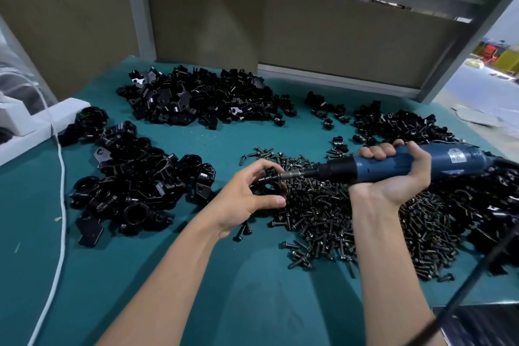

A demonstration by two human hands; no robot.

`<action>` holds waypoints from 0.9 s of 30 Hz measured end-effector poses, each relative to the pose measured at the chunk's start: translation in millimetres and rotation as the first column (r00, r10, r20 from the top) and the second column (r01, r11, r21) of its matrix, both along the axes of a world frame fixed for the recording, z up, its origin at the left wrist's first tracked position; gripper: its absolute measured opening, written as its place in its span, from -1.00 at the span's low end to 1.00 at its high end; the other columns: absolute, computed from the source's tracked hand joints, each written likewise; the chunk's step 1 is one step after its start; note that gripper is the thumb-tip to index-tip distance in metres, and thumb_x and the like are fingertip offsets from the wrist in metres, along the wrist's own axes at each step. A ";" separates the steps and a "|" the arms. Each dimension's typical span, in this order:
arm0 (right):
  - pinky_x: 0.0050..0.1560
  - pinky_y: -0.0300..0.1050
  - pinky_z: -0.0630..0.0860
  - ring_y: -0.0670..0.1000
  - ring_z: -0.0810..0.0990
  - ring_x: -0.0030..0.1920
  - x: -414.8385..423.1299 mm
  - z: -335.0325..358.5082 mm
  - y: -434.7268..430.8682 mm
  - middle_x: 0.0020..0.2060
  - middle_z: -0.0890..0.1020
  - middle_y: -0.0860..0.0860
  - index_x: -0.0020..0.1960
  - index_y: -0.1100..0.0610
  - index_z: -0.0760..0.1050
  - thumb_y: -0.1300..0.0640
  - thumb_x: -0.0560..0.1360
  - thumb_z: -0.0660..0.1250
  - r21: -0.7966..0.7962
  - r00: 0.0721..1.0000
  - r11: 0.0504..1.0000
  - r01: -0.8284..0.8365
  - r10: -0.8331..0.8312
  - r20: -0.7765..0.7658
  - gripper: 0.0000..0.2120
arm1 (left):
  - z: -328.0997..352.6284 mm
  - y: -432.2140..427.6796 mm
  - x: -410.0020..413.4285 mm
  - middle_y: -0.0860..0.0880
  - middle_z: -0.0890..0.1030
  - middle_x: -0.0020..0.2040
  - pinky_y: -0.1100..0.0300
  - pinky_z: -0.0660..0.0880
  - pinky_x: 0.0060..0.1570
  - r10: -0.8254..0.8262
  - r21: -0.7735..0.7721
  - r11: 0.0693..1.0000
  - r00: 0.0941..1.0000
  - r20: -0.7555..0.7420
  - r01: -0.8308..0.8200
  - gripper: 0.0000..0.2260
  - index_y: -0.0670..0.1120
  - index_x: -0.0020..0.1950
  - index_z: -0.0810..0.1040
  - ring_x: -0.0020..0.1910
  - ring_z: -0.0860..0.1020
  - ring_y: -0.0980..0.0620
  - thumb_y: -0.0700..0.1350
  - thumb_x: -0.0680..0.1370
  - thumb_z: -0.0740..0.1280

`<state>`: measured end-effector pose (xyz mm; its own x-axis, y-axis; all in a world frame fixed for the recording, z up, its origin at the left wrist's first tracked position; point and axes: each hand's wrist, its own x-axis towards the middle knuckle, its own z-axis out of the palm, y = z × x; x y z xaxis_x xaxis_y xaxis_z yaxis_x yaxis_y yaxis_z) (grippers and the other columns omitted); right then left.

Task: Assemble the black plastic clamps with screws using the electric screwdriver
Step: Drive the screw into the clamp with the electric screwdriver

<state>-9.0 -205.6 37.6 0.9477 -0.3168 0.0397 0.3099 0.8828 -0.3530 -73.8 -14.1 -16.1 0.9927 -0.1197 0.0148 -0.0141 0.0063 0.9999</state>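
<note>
My left hand grips a black plastic clamp just above the teal table, fingers and thumb curled round it. My right hand holds the blue electric screwdriver lying almost level, its bit pointing left against a screw at the clamp's side. A large heap of dark screws spreads under and between both hands. Part of the clamp is hidden by my fingers.
Heaps of black clamp parts lie at the left, back middle and back right. A white cable runs down the left side. White foam sits at far left. Brown panels close the back.
</note>
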 end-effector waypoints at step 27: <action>-0.45 -0.26 0.32 -0.07 0.36 -0.52 -1.3 0.3 0.1 -0.50 0.40 -0.06 -0.25 0.12 0.41 0.09 0.33 0.24 -0.013 0.998 0.999 -0.036 0.037 0.047 -0.90 | -2.0 1.1 -3.3 0.06 0.61 -0.07 0.28 0.55 -0.06 -0.040 0.063 0.997 0.998 0.044 0.037 -0.65 0.00 0.06 0.52 -0.09 0.60 0.22 -0.37 0.44 0.48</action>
